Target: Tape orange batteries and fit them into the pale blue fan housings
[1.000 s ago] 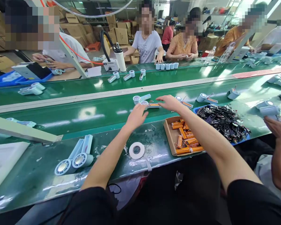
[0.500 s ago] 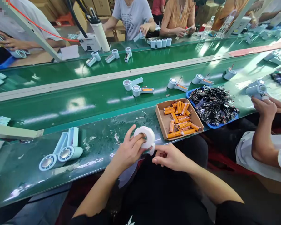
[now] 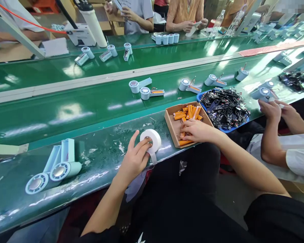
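Observation:
My left hand (image 3: 135, 155) holds a roll of white tape (image 3: 156, 140) at the bench edge, with fingers in its core and the index finger raised. A short loose end of tape hangs from the roll's lower side. My right hand (image 3: 199, 131) reaches into a shallow cardboard box (image 3: 170, 126). Its fingers are apart and curved down over the orange wrapped batteries (image 3: 190, 111), touching some of them. The undersides of these fingers are hidden, and I see nothing lifted in them.
Two light-blue fan housings (image 3: 62, 170) lie on the bench at left. A blue tray (image 3: 229, 130) of black circuit boards adjoins the box. More housings (image 3: 145, 93) sit on the green conveyor (image 3: 96, 101). A co-worker's hands (image 3: 273, 109) work at right; others sit across.
My right hand has left the tape's loose end and moved right into the battery box. My left hand keeps the roll, slightly further left. The view has shifted a little.

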Tool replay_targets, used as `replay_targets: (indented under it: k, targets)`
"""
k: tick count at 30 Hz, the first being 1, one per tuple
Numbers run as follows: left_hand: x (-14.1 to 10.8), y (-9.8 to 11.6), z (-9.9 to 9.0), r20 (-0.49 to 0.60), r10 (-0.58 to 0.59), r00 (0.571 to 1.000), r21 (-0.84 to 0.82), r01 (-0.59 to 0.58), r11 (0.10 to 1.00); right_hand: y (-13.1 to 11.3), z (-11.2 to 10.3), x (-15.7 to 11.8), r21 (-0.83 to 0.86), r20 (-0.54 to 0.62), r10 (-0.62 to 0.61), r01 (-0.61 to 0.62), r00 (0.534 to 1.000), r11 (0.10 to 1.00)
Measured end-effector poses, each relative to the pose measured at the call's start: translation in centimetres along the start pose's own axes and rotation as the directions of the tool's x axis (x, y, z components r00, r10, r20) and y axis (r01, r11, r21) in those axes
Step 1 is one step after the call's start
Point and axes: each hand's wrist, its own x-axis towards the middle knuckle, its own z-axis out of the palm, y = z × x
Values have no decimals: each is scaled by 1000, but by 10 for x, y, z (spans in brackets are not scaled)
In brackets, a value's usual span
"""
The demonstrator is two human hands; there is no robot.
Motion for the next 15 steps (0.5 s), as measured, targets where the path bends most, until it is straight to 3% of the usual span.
replay_targets:
  k: [5, 11, 15]
  targets:
    - [-1, -2, 8, -4, 54, 999, 5, -54, 999, -10, 6, 10, 95, 87, -97, 89, 991, 992]
    - [-7, -34, 41, -103, 193, 976, -35, -197, 980, -5, 11, 13, 179, 129, 69, -92, 989, 979]
    - [-20, -47, 55, -60, 172, 983, -26, -173, 985, -3, 13, 18, 234, 113, 16, -43, 993, 971]
